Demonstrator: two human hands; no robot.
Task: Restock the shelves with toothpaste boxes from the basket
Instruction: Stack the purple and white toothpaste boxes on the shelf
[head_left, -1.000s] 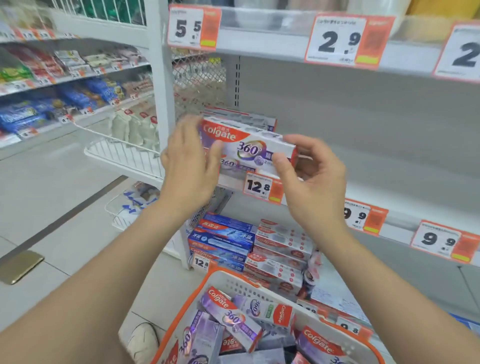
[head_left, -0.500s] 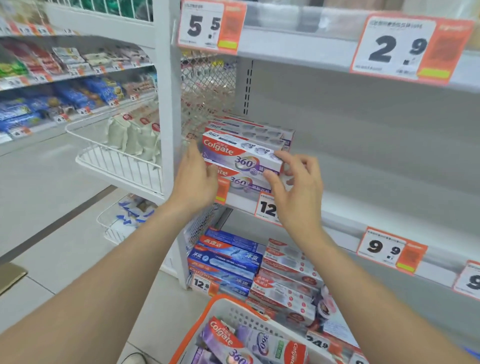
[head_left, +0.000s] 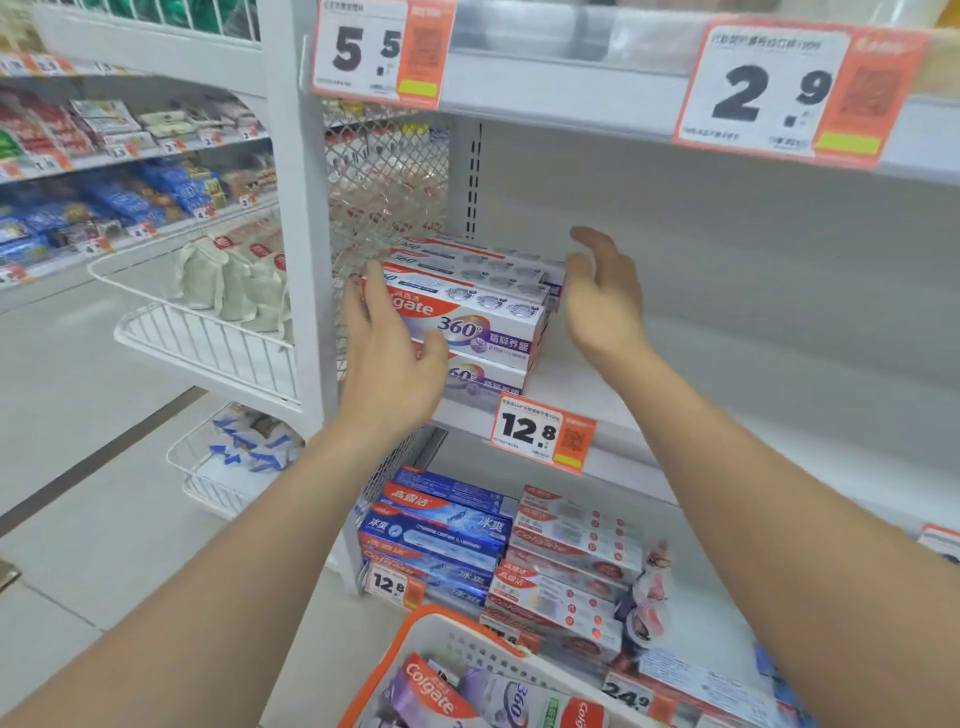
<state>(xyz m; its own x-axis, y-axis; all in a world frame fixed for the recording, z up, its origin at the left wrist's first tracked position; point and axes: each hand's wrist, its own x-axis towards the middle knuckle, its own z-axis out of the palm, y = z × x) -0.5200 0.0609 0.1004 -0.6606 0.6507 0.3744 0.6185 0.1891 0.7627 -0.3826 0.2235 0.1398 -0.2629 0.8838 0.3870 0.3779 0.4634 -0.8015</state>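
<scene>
A purple and white Colgate 360 toothpaste box (head_left: 483, 317) lies on top of a stack of like boxes at the left end of the white middle shelf (head_left: 582, 384). My left hand (head_left: 387, 343) rests flat against the box's left end and front, fingers straight. My right hand (head_left: 602, 296) hovers just off the stack's right end, fingers relaxed, holding nothing. The orange-rimmed white basket (head_left: 457, 639) sits at the bottom of the view with several more toothpaste boxes (head_left: 441, 696) inside.
The shelf right of the stack is bare. Blue toothpaste boxes (head_left: 436, 530) and red and white ones (head_left: 566, 551) fill the shelf below. Price tags 12.8 (head_left: 540, 431), 5.5 and 2.9 hang on shelf edges. A white upright (head_left: 296, 208) and wire baskets (head_left: 208, 338) stand to the left.
The box that both hands held in the air now lies on the stack. My right hand has let go and drawn off to the right; my left hand flattened against the box.
</scene>
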